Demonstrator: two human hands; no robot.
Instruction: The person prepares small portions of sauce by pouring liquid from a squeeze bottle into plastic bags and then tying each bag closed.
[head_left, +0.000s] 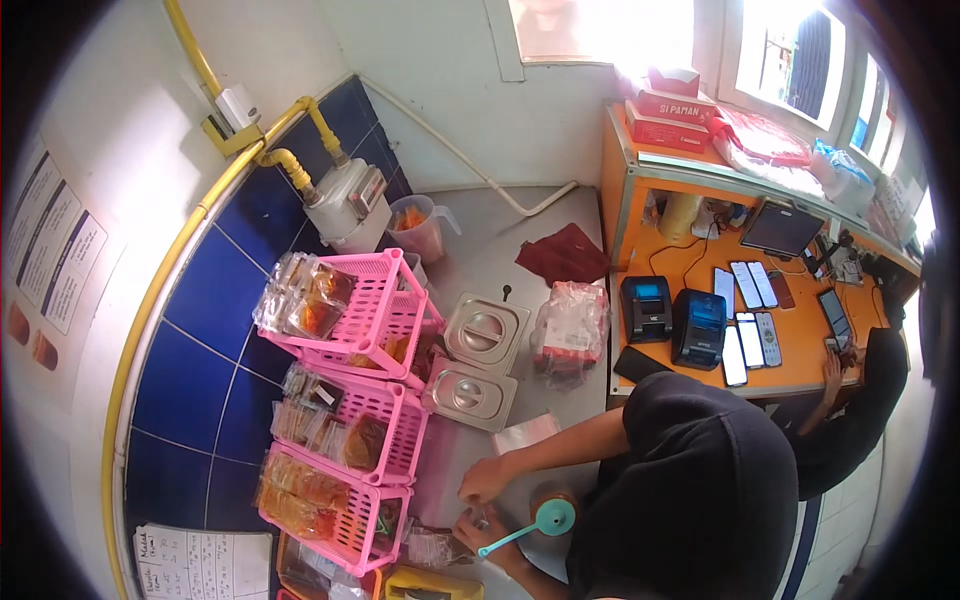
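My left hand (480, 534) holds a small clear plastic bag (481, 516) above the steel counter. Just over it, my right hand (487, 478) has its fingers pinched together at the bag's top; the grip is partly hidden. Beside my left wrist, a teal funnel-like ladle (556, 517) with a hole in its bowl sits over a round jar (550, 495) with brownish contents. Its long handle reaches across to my left hand. Several empty-looking clear bags (435, 546) lie left of my hands, and a pack of flat plastic bags (527, 433) lies beyond my right forearm.
Pink plastic baskets (386, 439) of filled sachets line the tiled wall. Two lidded steel food pans (487, 334), a wrapped red pack (570, 334) and a dark red cloth (566, 253) occupy the counter. Another person's hands (834, 371) are at the orange desk (675, 259) with phones and printers.
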